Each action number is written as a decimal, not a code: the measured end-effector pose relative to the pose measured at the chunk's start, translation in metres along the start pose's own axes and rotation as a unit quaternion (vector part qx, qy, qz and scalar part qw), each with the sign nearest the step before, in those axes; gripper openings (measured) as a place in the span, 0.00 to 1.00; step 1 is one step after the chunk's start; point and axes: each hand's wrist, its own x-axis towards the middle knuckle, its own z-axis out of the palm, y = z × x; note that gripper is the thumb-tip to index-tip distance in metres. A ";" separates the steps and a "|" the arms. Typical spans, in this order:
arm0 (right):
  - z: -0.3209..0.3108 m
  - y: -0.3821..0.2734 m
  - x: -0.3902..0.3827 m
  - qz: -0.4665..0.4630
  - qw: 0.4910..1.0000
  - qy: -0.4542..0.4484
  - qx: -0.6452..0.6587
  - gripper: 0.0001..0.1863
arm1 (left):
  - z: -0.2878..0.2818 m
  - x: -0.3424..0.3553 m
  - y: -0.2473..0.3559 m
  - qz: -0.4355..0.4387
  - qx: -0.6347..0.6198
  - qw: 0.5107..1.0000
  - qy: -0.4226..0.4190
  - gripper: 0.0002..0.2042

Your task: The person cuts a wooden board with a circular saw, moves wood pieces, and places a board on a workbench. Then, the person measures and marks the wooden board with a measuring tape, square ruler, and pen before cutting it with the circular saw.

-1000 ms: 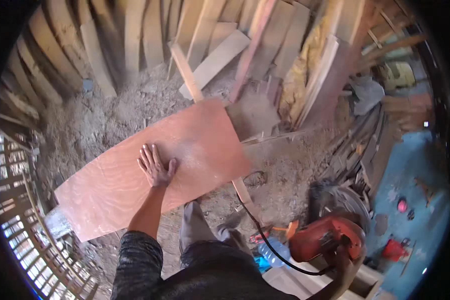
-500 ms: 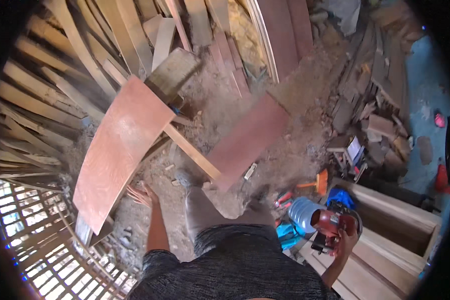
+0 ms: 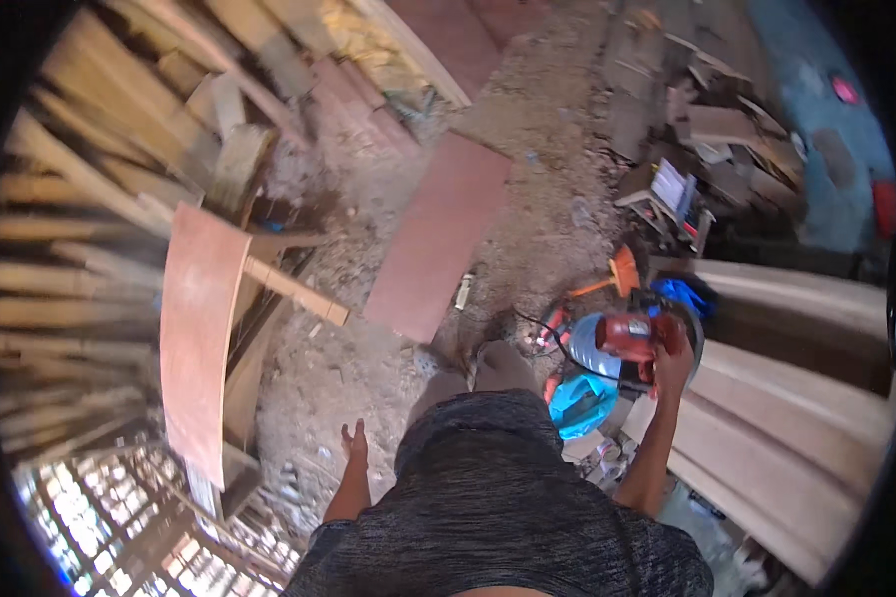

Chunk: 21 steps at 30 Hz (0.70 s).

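My right hand grips a red corded power tool with a round motor body; its exact kind is unclear. The tool is held in front of a clear blue plastic water bottle, hiding part of it. My left hand hangs open over the dirt floor and touches nothing. To its left, a reddish plywood sheet lies raised on wooden supports. A light wood strip sticks out from beneath that sheet. Another reddish board lies flat on the ground ahead of my feet.
A turquoise bag and an orange brush-like tool are near the bottle. On the right stands a long wooden frame. Scrap wood is heaped at the far right, and planks lean along the left.
My view has turned to the right, and my body stands farther from the raised plywood sheet. My left hand has moved away from its edge. The power tool stays in my right hand.
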 end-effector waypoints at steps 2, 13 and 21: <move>0.018 -0.051 0.005 0.106 0.992 -0.072 -0.015 0.20 | 0.006 0.017 0.017 0.061 0.054 0.996 -0.022 0.44; 0.112 0.030 0.204 0.146 0.913 -0.226 0.306 0.27 | 0.057 -0.011 0.042 0.072 0.031 0.996 -0.052 0.36; 0.423 0.196 0.404 -0.014 0.898 -0.383 -0.215 0.31 | 0.178 -0.126 0.022 0.038 0.170 0.983 -0.052 0.19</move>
